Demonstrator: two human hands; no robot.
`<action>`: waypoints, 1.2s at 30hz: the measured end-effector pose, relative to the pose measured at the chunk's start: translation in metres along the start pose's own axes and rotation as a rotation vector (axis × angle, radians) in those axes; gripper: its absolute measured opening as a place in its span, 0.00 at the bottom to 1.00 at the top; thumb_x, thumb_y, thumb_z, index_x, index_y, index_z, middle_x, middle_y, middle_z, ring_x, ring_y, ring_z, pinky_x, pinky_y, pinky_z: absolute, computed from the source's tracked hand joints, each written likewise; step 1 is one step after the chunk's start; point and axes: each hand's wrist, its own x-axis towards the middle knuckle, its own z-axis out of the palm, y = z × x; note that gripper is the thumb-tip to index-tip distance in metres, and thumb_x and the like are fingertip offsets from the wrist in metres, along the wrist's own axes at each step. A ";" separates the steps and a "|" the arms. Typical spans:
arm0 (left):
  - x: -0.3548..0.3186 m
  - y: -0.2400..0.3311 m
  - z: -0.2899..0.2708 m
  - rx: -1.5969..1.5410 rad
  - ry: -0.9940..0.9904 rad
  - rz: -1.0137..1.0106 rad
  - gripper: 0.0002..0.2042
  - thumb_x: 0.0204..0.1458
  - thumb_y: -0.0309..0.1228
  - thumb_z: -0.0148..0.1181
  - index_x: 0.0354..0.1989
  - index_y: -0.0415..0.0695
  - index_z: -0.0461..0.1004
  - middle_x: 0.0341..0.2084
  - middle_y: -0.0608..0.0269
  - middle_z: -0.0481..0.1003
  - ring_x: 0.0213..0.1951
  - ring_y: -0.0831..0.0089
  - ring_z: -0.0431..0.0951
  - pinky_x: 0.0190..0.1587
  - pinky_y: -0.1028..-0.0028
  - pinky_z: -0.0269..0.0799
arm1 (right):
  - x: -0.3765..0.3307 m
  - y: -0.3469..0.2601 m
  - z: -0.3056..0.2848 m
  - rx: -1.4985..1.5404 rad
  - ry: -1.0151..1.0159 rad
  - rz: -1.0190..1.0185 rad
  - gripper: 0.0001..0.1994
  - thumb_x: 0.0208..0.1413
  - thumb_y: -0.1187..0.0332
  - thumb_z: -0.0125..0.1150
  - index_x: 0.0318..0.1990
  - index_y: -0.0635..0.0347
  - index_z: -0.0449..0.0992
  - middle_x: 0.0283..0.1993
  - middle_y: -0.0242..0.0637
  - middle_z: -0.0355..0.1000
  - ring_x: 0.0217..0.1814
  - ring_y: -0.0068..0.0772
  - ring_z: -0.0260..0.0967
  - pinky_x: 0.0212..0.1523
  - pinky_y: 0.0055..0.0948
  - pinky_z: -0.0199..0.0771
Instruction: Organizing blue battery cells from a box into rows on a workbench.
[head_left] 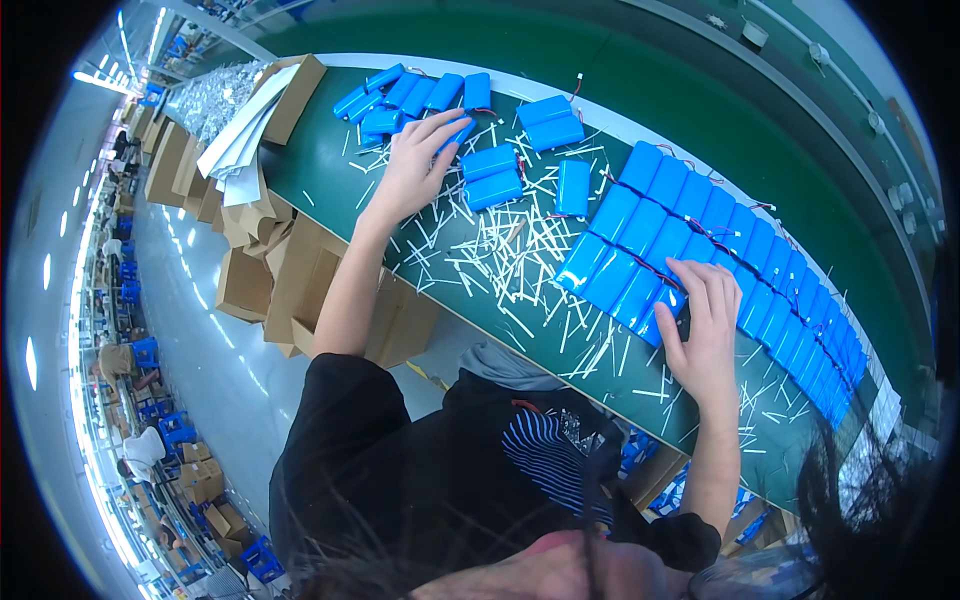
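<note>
While a long neat row of blue battery packs (pixel 700 240) already lines the green tabletop (pixel 330 165), the right hand (pixel 700 325) rests open-fingered on its near end and the left hand (pixel 412 165) closes its fingers on one of the loose packs (pixel 425 95) left unsorted.

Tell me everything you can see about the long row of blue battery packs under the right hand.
The row of blue battery packs lies flat on the green table, packed side by side in two ranks that run diagonally away to the right. Each pack looks like cells shrink-wrapped in glossy blue film, with thin red and black wires trailing along the middle and far edge. The right hand rests fingers-down on the nearest packs. White paper strips litter the table beside them.
</note>
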 end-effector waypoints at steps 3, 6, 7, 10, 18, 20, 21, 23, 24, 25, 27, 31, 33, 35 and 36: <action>0.005 0.000 0.000 -0.064 -0.017 0.046 0.18 0.72 0.29 0.55 0.68 0.52 0.78 0.71 0.65 0.73 0.69 0.57 0.69 0.74 0.55 0.61 | 0.001 -0.001 -0.001 -0.003 0.001 -0.001 0.23 0.61 0.67 0.68 0.63 0.57 0.76 0.59 0.40 0.73 0.62 0.46 0.67 0.75 0.53 0.58; 0.011 0.000 0.000 -0.130 -0.036 0.091 0.18 0.70 0.26 0.56 0.66 0.51 0.79 0.69 0.65 0.74 0.66 0.58 0.71 0.68 0.61 0.69 | 0.001 -0.001 0.000 -0.006 0.000 -0.002 0.23 0.60 0.67 0.68 0.63 0.57 0.76 0.59 0.40 0.73 0.62 0.46 0.67 0.75 0.52 0.59; 0.016 -0.002 -0.001 -0.135 -0.011 0.111 0.18 0.70 0.26 0.57 0.66 0.51 0.79 0.69 0.64 0.74 0.66 0.58 0.72 0.67 0.61 0.70 | 0.001 -0.001 0.000 -0.008 0.000 -0.001 0.22 0.60 0.67 0.68 0.63 0.57 0.77 0.58 0.40 0.73 0.62 0.46 0.67 0.75 0.52 0.59; 0.039 -0.009 0.000 -0.158 0.065 0.171 0.19 0.69 0.25 0.58 0.66 0.50 0.79 0.68 0.63 0.75 0.64 0.57 0.74 0.64 0.64 0.74 | 0.001 0.001 0.000 -0.021 -0.003 0.004 0.22 0.60 0.68 0.68 0.62 0.57 0.77 0.58 0.39 0.73 0.62 0.45 0.67 0.75 0.52 0.59; 0.092 -0.025 0.010 0.359 -0.042 0.069 0.23 0.69 0.41 0.63 0.71 0.53 0.76 0.70 0.61 0.73 0.67 0.54 0.73 0.72 0.59 0.69 | 0.002 0.000 -0.003 -0.027 -0.027 -0.002 0.23 0.59 0.70 0.68 0.63 0.56 0.76 0.60 0.39 0.73 0.65 0.47 0.66 0.74 0.49 0.59; 0.093 -0.030 0.004 0.323 -0.136 0.084 0.25 0.69 0.43 0.63 0.73 0.54 0.74 0.72 0.61 0.72 0.67 0.54 0.73 0.73 0.58 0.69 | 0.000 0.000 -0.003 -0.022 -0.035 0.012 0.23 0.59 0.70 0.68 0.63 0.57 0.76 0.60 0.39 0.73 0.65 0.47 0.66 0.74 0.49 0.59; 0.092 -0.035 0.000 0.325 -0.141 0.090 0.25 0.69 0.43 0.63 0.73 0.54 0.74 0.72 0.61 0.72 0.67 0.54 0.73 0.73 0.58 0.69 | 0.000 0.000 -0.002 -0.019 -0.031 0.020 0.23 0.59 0.70 0.68 0.63 0.57 0.76 0.60 0.39 0.73 0.65 0.47 0.66 0.74 0.49 0.59; 0.081 -0.045 -0.010 -0.039 -0.249 0.183 0.27 0.69 0.46 0.62 0.74 0.55 0.72 0.71 0.61 0.72 0.69 0.53 0.71 0.74 0.56 0.66 | 0.002 -0.002 -0.005 -0.028 -0.030 0.016 0.23 0.59 0.69 0.68 0.62 0.57 0.77 0.60 0.39 0.73 0.64 0.46 0.66 0.74 0.50 0.59; 0.072 -0.049 -0.016 -0.216 -0.302 0.219 0.27 0.69 0.47 0.62 0.75 0.55 0.71 0.71 0.61 0.72 0.70 0.53 0.70 0.75 0.55 0.64 | 0.003 -0.002 -0.004 -0.025 -0.032 0.009 0.22 0.59 0.69 0.68 0.62 0.57 0.77 0.59 0.39 0.73 0.63 0.46 0.67 0.75 0.51 0.59; 0.065 -0.050 -0.018 -0.394 -0.354 0.252 0.28 0.69 0.48 0.61 0.75 0.55 0.70 0.71 0.61 0.73 0.71 0.52 0.69 0.76 0.54 0.63 | 0.003 -0.003 -0.003 -0.023 -0.034 0.002 0.22 0.59 0.68 0.68 0.62 0.57 0.77 0.59 0.39 0.73 0.63 0.46 0.67 0.75 0.52 0.59; 0.058 -0.040 -0.016 -0.311 -0.330 0.309 0.29 0.68 0.49 0.61 0.75 0.56 0.70 0.70 0.60 0.73 0.71 0.52 0.68 0.75 0.54 0.62 | 0.003 -0.003 -0.003 -0.021 -0.038 0.003 0.22 0.59 0.69 0.68 0.62 0.57 0.77 0.59 0.39 0.73 0.64 0.46 0.67 0.75 0.51 0.59; 0.052 -0.021 -0.002 -0.083 -0.243 0.494 0.30 0.68 0.53 0.60 0.75 0.58 0.70 0.68 0.60 0.74 0.72 0.51 0.65 0.74 0.52 0.60 | 0.001 -0.002 -0.005 -0.041 -0.051 0.010 0.23 0.58 0.70 0.68 0.63 0.57 0.77 0.61 0.39 0.73 0.66 0.48 0.65 0.74 0.49 0.59; 0.050 -0.019 0.003 0.049 -0.214 0.576 0.28 0.68 0.54 0.58 0.73 0.58 0.72 0.68 0.59 0.72 0.72 0.51 0.63 0.74 0.51 0.58 | 0.002 0.000 -0.004 -0.030 -0.043 0.015 0.23 0.58 0.70 0.68 0.63 0.57 0.77 0.61 0.39 0.73 0.67 0.48 0.65 0.74 0.48 0.59; 0.049 -0.018 0.009 0.181 -0.184 0.657 0.27 0.68 0.55 0.57 0.71 0.59 0.74 0.69 0.58 0.69 0.73 0.50 0.61 0.74 0.50 0.56 | 0.002 0.001 -0.003 -0.018 -0.034 0.019 0.23 0.59 0.70 0.68 0.63 0.57 0.77 0.61 0.39 0.73 0.67 0.48 0.65 0.74 0.48 0.60; 0.048 -0.018 0.010 0.181 -0.186 0.659 0.27 0.68 0.55 0.57 0.71 0.59 0.74 0.69 0.58 0.69 0.73 0.50 0.61 0.74 0.50 0.56 | 0.001 0.001 -0.003 -0.017 -0.033 0.021 0.23 0.59 0.70 0.68 0.63 0.57 0.77 0.61 0.39 0.73 0.67 0.48 0.65 0.74 0.48 0.60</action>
